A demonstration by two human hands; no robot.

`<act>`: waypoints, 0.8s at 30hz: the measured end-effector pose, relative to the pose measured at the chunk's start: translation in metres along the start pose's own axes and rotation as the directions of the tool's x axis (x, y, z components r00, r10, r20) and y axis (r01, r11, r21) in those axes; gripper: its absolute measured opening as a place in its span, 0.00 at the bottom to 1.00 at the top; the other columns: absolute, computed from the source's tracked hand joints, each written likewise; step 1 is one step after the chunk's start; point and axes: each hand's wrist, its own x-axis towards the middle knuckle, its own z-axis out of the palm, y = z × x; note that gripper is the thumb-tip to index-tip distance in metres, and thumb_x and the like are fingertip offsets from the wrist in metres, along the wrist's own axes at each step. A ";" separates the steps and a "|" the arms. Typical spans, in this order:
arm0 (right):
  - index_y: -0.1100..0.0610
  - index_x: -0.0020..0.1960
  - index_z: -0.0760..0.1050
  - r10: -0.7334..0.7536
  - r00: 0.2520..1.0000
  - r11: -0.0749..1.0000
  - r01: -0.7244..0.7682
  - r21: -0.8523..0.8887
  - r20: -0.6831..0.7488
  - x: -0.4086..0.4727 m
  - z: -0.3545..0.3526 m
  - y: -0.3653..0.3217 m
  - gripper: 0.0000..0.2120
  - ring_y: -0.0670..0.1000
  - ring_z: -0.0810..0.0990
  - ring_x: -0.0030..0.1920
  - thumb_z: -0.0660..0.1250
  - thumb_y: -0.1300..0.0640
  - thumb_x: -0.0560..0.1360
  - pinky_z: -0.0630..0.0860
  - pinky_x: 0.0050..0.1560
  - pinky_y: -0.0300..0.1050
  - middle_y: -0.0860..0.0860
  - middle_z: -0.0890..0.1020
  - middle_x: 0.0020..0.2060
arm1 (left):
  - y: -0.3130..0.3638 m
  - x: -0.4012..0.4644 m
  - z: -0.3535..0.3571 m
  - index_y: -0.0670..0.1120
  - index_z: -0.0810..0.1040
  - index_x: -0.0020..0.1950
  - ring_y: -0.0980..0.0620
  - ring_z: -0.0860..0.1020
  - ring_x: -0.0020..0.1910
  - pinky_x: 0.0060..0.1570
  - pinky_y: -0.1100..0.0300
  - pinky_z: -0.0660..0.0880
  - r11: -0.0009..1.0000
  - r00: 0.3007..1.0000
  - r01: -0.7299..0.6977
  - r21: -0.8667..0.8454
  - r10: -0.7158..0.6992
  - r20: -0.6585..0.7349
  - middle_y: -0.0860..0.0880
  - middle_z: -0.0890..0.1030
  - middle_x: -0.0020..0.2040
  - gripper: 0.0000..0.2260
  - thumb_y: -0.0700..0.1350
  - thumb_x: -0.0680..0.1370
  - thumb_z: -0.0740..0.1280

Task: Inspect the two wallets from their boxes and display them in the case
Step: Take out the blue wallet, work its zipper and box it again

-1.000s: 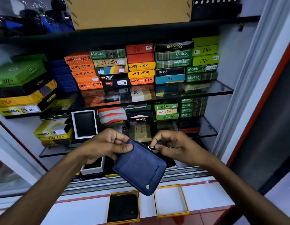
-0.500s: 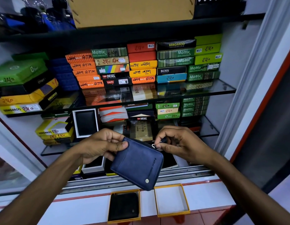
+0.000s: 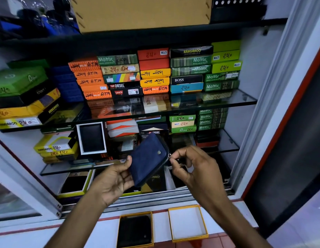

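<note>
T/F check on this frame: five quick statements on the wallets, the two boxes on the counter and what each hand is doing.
1. The left hand holds the blue wallet. True.
2. The right hand is flat on the counter. False: its fingertips pinch the zipper pull at the wallet's edge.
3. Both yellow-rimmed boxes on the counter are empty. False: the left box holds a black wallet; the right box is empty.
4. The blue wallet has a round metal stud on the face that shows. True.
5. The blue wallet lies on the glass shelf. False: it is held up in front of the case.
</note>
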 end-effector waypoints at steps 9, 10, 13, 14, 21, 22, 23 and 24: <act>0.48 0.46 0.80 0.051 0.994 0.997 -0.056 -0.048 -0.094 -0.025 0.036 -0.017 0.04 0.34 0.67 0.40 0.72 0.52 0.71 0.63 0.42 0.21 0.40 0.81 0.41 | -0.026 0.004 0.025 0.36 0.78 0.50 0.44 0.87 0.36 0.27 0.51 0.82 0.952 0.999 0.014 -0.305 -0.023 -0.027 0.37 0.87 0.39 0.09 0.42 0.78 0.66; 0.48 0.46 0.81 0.054 0.994 0.997 -0.058 -0.049 -0.095 -0.025 0.037 -0.016 0.04 0.34 0.67 0.40 0.73 0.53 0.71 0.64 0.42 0.21 0.40 0.81 0.41 | -0.027 0.003 0.027 0.36 0.77 0.49 0.43 0.87 0.35 0.27 0.51 0.82 0.943 0.999 0.007 -0.332 -0.020 -0.036 0.37 0.87 0.38 0.09 0.42 0.78 0.66; 0.49 0.46 0.81 0.044 0.996 0.997 -0.049 -0.065 -0.075 -0.025 0.040 -0.016 0.04 0.39 0.74 0.40 0.73 0.53 0.72 0.67 0.41 0.27 0.41 0.82 0.41 | -0.031 0.005 0.033 0.36 0.76 0.47 0.44 0.86 0.31 0.23 0.53 0.81 0.925 0.996 -0.024 -0.379 -0.009 -0.087 0.37 0.86 0.34 0.09 0.42 0.79 0.65; 0.48 0.46 0.80 0.051 0.996 0.996 -0.055 -0.069 -0.069 -0.026 0.041 -0.016 0.04 0.40 0.76 0.40 0.73 0.53 0.71 0.68 0.41 0.28 0.41 0.82 0.41 | -0.032 0.006 0.034 0.36 0.76 0.46 0.45 0.86 0.29 0.23 0.54 0.80 0.923 0.994 -0.039 -0.383 -0.002 -0.106 0.38 0.86 0.33 0.09 0.42 0.80 0.64; 0.46 0.47 0.79 0.117 0.991 0.990 -0.122 -0.075 -0.072 -0.022 0.041 -0.010 0.04 0.34 0.68 0.40 0.70 0.49 0.72 0.65 0.41 0.21 0.39 0.80 0.41 | -0.039 0.007 0.041 0.35 0.76 0.48 0.45 0.86 0.31 0.30 0.49 0.83 0.886 0.996 -0.071 -0.459 0.035 -0.087 0.37 0.86 0.35 0.09 0.42 0.79 0.64; 0.46 0.47 0.79 0.114 0.991 0.990 -0.120 -0.079 -0.077 -0.021 0.041 -0.008 0.05 0.35 0.68 0.41 0.71 0.49 0.72 0.67 0.41 0.24 0.39 0.81 0.42 | -0.039 0.006 0.041 0.35 0.76 0.50 0.43 0.86 0.33 0.37 0.47 0.84 0.889 0.997 -0.065 -0.453 0.039 -0.067 0.36 0.86 0.38 0.08 0.41 0.79 0.64; 0.46 0.48 0.80 0.111 0.990 0.990 -0.118 -0.079 -0.088 -0.021 0.040 -0.006 0.05 0.36 0.70 0.42 0.71 0.50 0.72 0.70 0.41 0.27 0.39 0.81 0.43 | -0.038 0.005 0.041 0.35 0.76 0.51 0.42 0.87 0.36 0.45 0.47 0.83 0.896 0.998 -0.059 -0.441 0.040 -0.052 0.35 0.86 0.40 0.08 0.39 0.78 0.65; 0.46 0.48 0.80 0.108 0.989 0.990 -0.116 -0.075 -0.106 -0.020 0.040 -0.005 0.05 0.37 0.72 0.42 0.71 0.50 0.72 0.73 0.40 0.31 0.40 0.82 0.43 | -0.038 0.004 0.041 0.35 0.76 0.51 0.42 0.87 0.37 0.51 0.45 0.81 0.903 0.998 -0.056 -0.426 0.042 -0.042 0.35 0.86 0.41 0.07 0.38 0.78 0.65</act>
